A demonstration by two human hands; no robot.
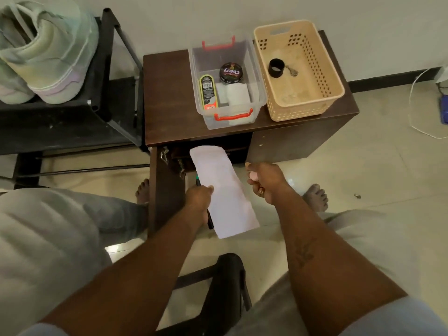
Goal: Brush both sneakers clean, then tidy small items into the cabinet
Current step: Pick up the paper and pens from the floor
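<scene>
In front of the open cabinet [278,144], the left hand [198,196] holds a white envelope [223,190] and a dark marker [209,220], fingers curled round both. The envelope's long axis runs from 5 to 11 o'clock, and its far end already reaches the cabinet's mouth, at 12 o'clock from the fingers. The right hand [265,183], at 3 o'clock, grips a small pink item [253,175].

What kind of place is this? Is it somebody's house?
Probably a home, a shoe-cleaning corner: sneakers sit on a black rack, and a small wooden cabinet carries a clear box with a shoe polish tin.
</scene>
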